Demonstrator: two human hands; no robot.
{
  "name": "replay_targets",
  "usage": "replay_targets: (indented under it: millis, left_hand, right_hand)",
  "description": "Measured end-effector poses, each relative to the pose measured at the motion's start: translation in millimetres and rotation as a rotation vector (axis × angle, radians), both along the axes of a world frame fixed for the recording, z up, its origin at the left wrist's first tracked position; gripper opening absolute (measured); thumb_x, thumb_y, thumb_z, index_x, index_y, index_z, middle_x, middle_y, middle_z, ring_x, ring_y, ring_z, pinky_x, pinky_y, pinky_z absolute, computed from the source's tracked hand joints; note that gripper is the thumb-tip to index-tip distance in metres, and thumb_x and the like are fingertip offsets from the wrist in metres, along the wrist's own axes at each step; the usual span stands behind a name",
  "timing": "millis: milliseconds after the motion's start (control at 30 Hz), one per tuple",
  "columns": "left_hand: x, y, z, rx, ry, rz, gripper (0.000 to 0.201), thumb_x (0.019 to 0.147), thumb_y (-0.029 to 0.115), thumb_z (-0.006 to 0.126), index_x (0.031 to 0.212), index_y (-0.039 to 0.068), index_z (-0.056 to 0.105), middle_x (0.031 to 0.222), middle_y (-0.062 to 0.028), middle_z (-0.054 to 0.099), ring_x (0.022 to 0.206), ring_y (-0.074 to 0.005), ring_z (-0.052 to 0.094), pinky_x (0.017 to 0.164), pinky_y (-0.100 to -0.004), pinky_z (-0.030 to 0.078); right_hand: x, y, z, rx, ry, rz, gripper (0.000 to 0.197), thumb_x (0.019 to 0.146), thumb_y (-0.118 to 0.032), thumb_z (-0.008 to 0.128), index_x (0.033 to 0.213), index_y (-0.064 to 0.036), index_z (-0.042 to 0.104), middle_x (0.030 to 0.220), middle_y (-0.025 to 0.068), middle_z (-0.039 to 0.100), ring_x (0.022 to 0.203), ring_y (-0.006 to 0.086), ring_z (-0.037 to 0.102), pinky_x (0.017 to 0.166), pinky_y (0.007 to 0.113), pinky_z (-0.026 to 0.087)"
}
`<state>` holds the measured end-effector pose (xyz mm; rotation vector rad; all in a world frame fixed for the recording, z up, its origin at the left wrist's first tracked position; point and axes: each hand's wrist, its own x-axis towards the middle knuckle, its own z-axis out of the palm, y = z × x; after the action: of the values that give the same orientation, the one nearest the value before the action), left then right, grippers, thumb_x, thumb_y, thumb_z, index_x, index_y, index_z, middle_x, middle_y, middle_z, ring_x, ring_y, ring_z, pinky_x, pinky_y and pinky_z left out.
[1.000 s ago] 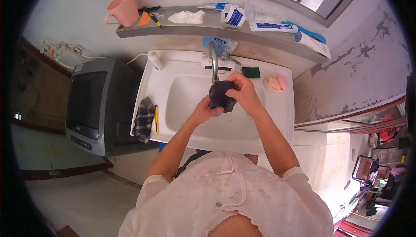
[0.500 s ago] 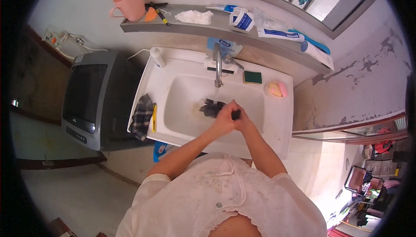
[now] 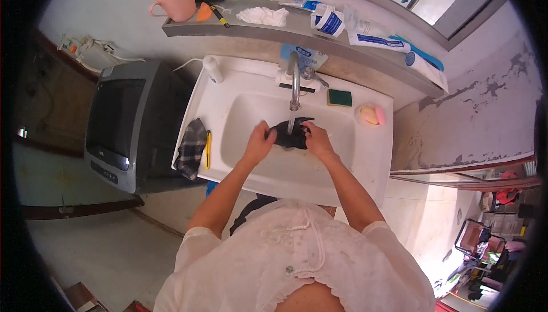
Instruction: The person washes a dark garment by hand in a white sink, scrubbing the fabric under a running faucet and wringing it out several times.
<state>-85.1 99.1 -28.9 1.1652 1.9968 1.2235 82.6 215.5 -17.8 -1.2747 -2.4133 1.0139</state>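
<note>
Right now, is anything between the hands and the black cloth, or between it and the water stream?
Nothing visible: the left hand and right hand hold the black cloth at its sides, and the water stream from the faucet lands on it.

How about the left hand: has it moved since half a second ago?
Yes: the left hand has shifted leftward relative to the chrome faucet, away from the right hand.

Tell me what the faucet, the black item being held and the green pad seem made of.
Faucet: probably chromed metal, shiny, with bright highlights along its curve. Black item: likely matte fabric, as it creases limply under the running water. Green pad: perhaps matte scouring fibre over foam, given its yellowish edge.
</note>
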Motion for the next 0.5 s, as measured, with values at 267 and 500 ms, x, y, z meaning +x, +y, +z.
replay_targets:
  millis: [267,500]
  left_hand:
    - [9.9,-5.1,-31.0,0.064,0.262,-0.228,0.029,0.071,0.010,0.061,0.097,0.008,0.051,0.086,-0.0116,0.053,0.089,-0.0325,0.051,0.073,-0.0413,0.043]
    - [16.9,39.6,-60.2,0.099,-0.091,-0.190,0.039,0.072,0.004,0.059,0.110,0.011,0.054,0.084,-0.0088,0.056,0.084,-0.0263,0.054,0.077,-0.0374,0.043]
  right_hand:
    - [14.6,-6.7,70.6,-0.430,0.354,-0.036,0.026,0.084,0.004,0.041,0.106,-0.0051,0.052,0.089,0.0068,0.059,0.084,0.0134,0.057,0.078,0.025,0.043]
    - [19.9,-4.7,143.1,-0.407,0.596,0.154,0.030,0.084,0.006,0.037,0.106,-0.0059,0.052,0.095,0.0034,0.056,0.089,0.0112,0.053,0.083,0.024,0.040]
